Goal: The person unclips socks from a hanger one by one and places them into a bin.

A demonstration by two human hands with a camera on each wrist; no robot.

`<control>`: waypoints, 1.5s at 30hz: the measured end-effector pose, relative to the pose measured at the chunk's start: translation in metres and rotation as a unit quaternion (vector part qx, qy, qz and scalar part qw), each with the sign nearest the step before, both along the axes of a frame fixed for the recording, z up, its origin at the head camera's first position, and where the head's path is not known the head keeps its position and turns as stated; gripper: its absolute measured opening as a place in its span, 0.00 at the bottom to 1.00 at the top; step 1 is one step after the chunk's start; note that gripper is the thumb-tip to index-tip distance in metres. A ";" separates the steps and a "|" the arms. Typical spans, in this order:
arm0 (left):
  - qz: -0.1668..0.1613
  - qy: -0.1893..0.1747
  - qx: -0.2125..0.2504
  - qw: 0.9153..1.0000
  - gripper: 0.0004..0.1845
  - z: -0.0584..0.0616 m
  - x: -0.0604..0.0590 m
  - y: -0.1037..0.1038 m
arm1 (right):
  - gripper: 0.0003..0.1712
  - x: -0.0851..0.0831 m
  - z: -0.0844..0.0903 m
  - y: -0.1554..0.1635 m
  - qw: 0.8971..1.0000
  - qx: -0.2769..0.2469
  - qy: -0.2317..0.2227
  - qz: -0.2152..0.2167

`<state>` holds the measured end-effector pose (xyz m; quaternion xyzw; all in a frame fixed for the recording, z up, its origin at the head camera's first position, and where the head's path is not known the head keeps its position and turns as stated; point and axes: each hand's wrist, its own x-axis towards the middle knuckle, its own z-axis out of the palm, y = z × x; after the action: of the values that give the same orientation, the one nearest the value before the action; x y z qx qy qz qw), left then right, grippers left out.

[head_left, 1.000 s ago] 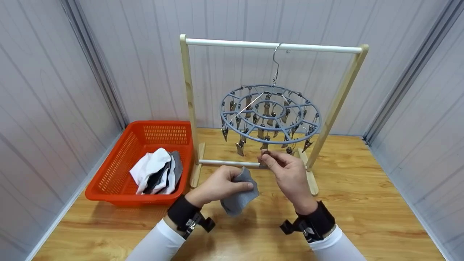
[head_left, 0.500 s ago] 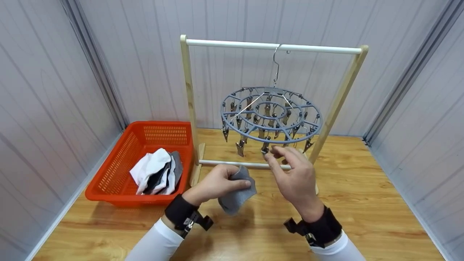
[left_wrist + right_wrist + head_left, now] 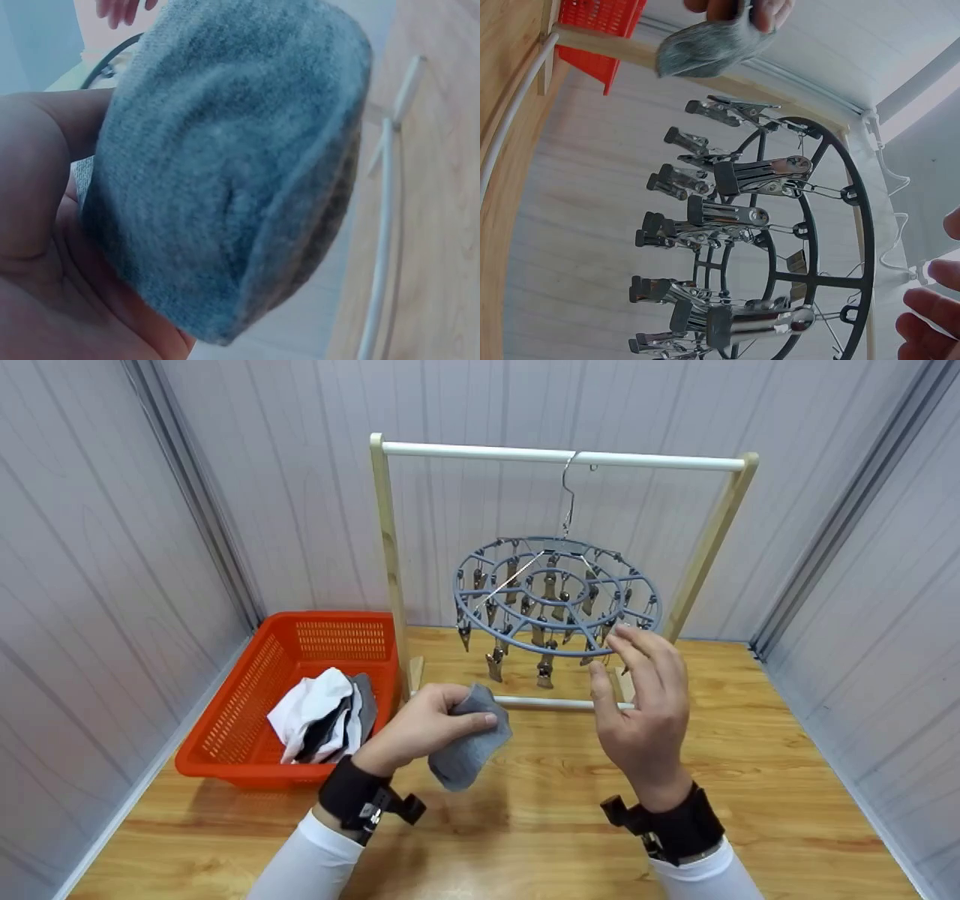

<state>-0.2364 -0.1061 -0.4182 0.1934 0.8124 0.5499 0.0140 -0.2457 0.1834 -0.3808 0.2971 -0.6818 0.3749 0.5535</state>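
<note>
My left hand (image 3: pixel 424 727) pinches a folded grey sock (image 3: pixel 469 746) between thumb and fingers, in front of the rack. Its knit surface fills much of the left wrist view, where the sock (image 3: pixel 217 165) hides part of the fingers. My right hand (image 3: pixel 645 709) is raised with fingers apart and holds nothing, by the right front of a round grey clip hanger (image 3: pixel 531 646). Several metal clips dangle from the hanger's rings; one front clip (image 3: pixel 545 671) hangs low. In the right wrist view, the clips (image 3: pixel 761 176) bear no cloth.
A wooden stand with a white top bar (image 3: pixel 480 451) carries the hanger by its hook (image 3: pixel 568 495). On the left, an orange basket (image 3: pixel 225 727) holds white, black and grey cloth pieces (image 3: pixel 322 705). Pale panel walls (image 3: pixel 300 495) enclose the wooden tabletop (image 3: pixel 750 780).
My right hand has let go of the front clip, spread its fingers and moved up and right. My left hand has drifted left with the grey sock.
</note>
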 end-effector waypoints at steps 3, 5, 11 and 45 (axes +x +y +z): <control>0.012 -0.007 0.016 1.000 0.13 0.006 0.001 -0.007 | 0.21 -0.003 -0.001 0.002 1.000 0.009 -0.012 -0.015; 0.019 -0.006 0.023 1.000 0.12 0.010 0.001 -0.013 | 0.22 -0.004 -0.002 0.004 0.999 0.015 -0.024 -0.024; 0.045 0.000 0.041 0.998 0.11 0.021 0.002 -0.034 | 0.25 -0.011 -0.007 0.007 0.996 0.030 -0.063 -0.046; 0.220 -0.053 -0.099 0.969 0.15 0.015 -0.002 -0.149 | 0.30 -0.014 -0.015 0.009 0.990 0.056 -0.110 -0.068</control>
<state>-0.2386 -0.2551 -0.4031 -0.0220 0.8836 0.4656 -0.0452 -0.2593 0.1919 -0.3959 0.2373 -0.7774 0.3276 0.4817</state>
